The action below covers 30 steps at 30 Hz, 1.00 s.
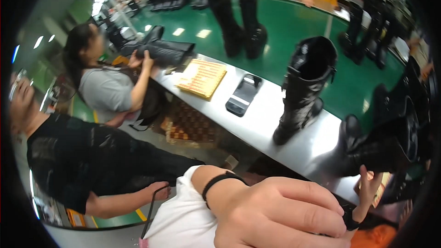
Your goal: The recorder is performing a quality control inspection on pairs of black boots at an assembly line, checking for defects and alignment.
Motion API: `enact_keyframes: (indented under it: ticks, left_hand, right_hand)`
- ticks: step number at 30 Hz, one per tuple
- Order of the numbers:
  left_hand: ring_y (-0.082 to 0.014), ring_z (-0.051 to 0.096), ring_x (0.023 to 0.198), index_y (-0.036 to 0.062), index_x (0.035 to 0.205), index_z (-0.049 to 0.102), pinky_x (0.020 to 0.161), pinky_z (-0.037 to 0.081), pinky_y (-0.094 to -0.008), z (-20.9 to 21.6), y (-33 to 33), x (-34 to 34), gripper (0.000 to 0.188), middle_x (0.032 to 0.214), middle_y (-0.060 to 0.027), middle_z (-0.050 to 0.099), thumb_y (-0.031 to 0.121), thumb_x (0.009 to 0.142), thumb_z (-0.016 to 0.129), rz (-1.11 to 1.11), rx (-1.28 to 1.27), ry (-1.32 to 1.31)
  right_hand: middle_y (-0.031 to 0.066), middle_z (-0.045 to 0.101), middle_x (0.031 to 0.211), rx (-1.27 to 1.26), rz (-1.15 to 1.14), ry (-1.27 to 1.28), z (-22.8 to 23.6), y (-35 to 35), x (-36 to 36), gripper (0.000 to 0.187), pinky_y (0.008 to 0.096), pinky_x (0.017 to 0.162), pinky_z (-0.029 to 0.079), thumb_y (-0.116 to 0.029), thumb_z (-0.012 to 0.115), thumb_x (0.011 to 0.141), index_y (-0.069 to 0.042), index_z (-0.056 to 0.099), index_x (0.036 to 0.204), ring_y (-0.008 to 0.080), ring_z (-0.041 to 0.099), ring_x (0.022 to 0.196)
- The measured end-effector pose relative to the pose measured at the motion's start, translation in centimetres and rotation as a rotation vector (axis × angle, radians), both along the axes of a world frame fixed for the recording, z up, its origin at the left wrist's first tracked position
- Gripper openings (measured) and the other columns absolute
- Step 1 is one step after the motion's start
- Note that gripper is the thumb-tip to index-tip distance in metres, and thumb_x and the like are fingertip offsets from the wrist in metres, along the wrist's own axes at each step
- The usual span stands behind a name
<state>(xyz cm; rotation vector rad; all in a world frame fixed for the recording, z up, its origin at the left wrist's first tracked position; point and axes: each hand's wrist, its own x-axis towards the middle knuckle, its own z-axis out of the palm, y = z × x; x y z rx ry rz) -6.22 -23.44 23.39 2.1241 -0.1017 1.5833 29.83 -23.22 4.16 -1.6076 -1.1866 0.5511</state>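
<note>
My left hand (280, 213) fills the lower middle, back up, with a black band on its wrist and a white sleeve behind. Its fingers are bent together and reach to my right wrist, where another black band shows; what lies under the fingertips is hidden. My right hand (371, 188) is raised with thumb and fingers apart, next to a tilted black boot (381, 151) at the table's right end. No clear grip on that boot shows. A tall shiny black boot (303, 87) stands upright on the metal table edge (266, 124).
A phone (244, 94) and a yellow printed pad (201, 78) lie on the metal edge. Behind runs a green belt (183, 23) with several black boots. On the left a person in grey (110, 89) handles a boot; a person in black (92, 156) stands nearer.
</note>
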Motion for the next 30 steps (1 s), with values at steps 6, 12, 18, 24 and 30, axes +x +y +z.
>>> enact_keyframes:
  ticks: [6, 12, 18, 24, 30]
  left_hand:
    - [-0.0272, 0.056, 0.091, 0.0057, 0.13, 0.045, 0.08, 0.048, -0.0414, -3.1, 0.3, 0.5, 0.052, 0.11, -0.0156, 0.056, 0.031, 0.088, 0.06, 0.324, 0.034, -0.162]
    - [-0.0332, 0.017, 0.143, 0.007, 0.151, -0.007, 0.118, 0.013, -0.0479, -13.4, 6.5, -0.3, 0.146, 0.156, -0.0164, 0.006, 0.065, 0.051, 0.083, 0.754, -0.535, -0.061]
    - [-0.0217, 0.051, 0.115, -0.001, 0.142, 0.029, 0.101, 0.041, -0.0335, -18.7, 8.2, 2.9, 0.107, 0.135, -0.0138, 0.047, 0.006, 0.055, 0.092, 0.56, -0.888, 0.026]
    - [-0.0169, 0.063, 0.098, -0.008, 0.112, 0.061, 0.09, 0.048, -0.0316, -14.6, 12.1, 4.3, 0.027, 0.109, -0.0108, 0.066, 0.0, 0.087, 0.066, 0.853, -0.565, -0.279]
    - [-0.0172, 0.065, 0.089, -0.0082, 0.106, 0.064, 0.085, 0.05, -0.032, -15.6, 12.0, -0.7, 0.024, 0.103, -0.0117, 0.069, 0.003, 0.085, 0.069, 1.163, -0.64, -0.113]
  right_hand:
    - [0.0121, 0.066, 0.1, 0.058, -0.198, 0.179, -0.6, 4.7, -5.9, 0.043, 0.0339, 0.072, 0.049, -0.02, 0.06, 0.093, 0.003, 0.051, 0.128, 0.0225, 0.062, 0.082]
    - [0.0139, 0.055, 0.122, 0.322, 0.324, 0.158, 3.5, 8.0, -18.7, 0.04, 0.0384, 0.095, 0.043, -0.013, 0.063, 0.09, 0.0, 0.049, 0.125, 0.0266, 0.054, 0.112]
    - [0.0237, 0.028, 0.146, 0.358, 0.442, -0.204, 2.8, 7.7, -19.2, 0.09, 0.0466, 0.112, 0.028, -0.004, 0.067, 0.068, 0.0, 0.024, 0.147, 0.0423, 0.03, 0.133]
    - [0.0193, 0.042, 0.14, 0.091, 0.757, -0.1, 6.4, 15.5, -10.9, 0.055, 0.0441, 0.109, 0.033, -0.017, 0.072, 0.07, -0.01, 0.06, 0.123, 0.034, 0.037, 0.133]
    - [0.0308, 0.026, 0.147, 0.03, 0.052, -0.668, 5.2, 35.6, -3.2, 0.06, 0.0584, 0.108, 0.027, -0.053, 0.075, 0.072, -0.024, 0.064, 0.123, 0.0441, 0.025, 0.137]
